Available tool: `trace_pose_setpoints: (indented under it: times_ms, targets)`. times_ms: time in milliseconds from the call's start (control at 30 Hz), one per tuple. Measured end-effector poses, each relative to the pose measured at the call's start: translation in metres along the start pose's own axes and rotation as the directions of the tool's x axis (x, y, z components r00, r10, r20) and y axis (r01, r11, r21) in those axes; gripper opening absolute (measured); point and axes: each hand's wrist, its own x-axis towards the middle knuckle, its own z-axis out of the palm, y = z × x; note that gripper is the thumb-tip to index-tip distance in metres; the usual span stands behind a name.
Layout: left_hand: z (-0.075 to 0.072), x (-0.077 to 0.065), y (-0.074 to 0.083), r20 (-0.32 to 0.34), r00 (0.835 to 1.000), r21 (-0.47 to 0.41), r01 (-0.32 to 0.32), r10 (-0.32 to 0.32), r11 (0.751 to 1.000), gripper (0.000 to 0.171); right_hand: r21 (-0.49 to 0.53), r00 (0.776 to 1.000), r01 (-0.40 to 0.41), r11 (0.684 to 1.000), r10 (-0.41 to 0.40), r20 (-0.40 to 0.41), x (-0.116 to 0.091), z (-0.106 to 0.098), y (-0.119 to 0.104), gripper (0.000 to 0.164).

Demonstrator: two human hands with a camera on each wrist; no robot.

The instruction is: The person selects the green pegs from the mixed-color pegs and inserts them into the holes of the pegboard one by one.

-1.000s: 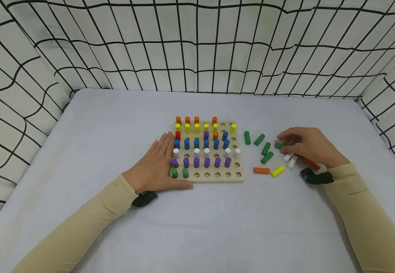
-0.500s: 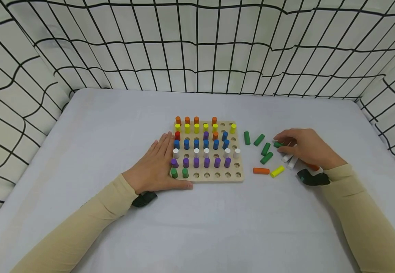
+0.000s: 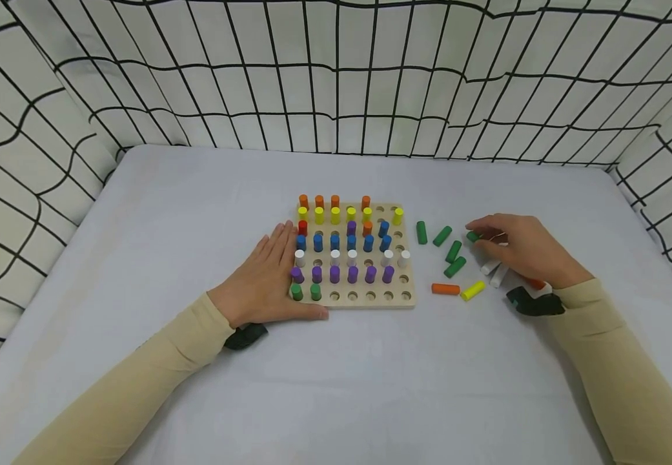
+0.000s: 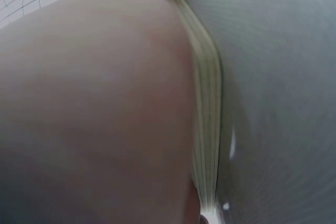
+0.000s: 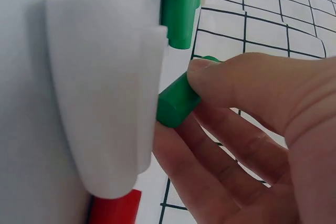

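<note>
My right hand [image 3: 518, 248] pinches a green peg [image 5: 180, 99] between thumb and fingers, seen close in the right wrist view. White pegs [image 5: 105, 98] lie just beside that hand. My left hand [image 3: 263, 281] rests along the left edge of the wooden pegboard [image 3: 408, 298], fingers straight, its thumb along the front edge. In the left wrist view the hand hides most of the board, leaving its layered side [image 4: 209, 114] showing. Upright pegs stand in rows on the board: orange, yellow, mixed, blue, white, purple [image 3: 352, 274], and two green pegs [image 3: 315, 292] in the front row.
Right of the board lie several loose green pegs [image 3: 453, 251], an orange peg [image 3: 445, 289] and a yellow peg [image 3: 472, 290]. A red-orange peg [image 5: 116, 207] is partly under the right hand. Black wire grid [image 3: 336, 77] surrounds the white-covered table [image 3: 370, 381].
The right hand has closed its fingertips on the green peg and shifted it slightly left and away from the white pegs. The left hand stays at the board.
</note>
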Motion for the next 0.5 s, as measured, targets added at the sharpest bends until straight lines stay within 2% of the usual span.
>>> trace_pose_setpoints:
  times_ms: [267, 500]
  targets:
    - [-0.0016, -0.0016, 0.0009, -0.004, 1.000, 0.004, -0.005, 0.005, 1.000, 0.143, 0.043, 0.997, 0.031, 0.999, -0.028, -0.071, -0.0030, -0.0016, -0.0039, 0.035]
    - [-0.0003, -0.0023, 0.0003, -0.008, 1.000, 0.006, -0.005, 0.005, 1.000, 0.143, 0.071, 0.985, 0.067, 0.995, -0.054, -0.166, -0.0054, -0.0016, -0.0035, 0.032]
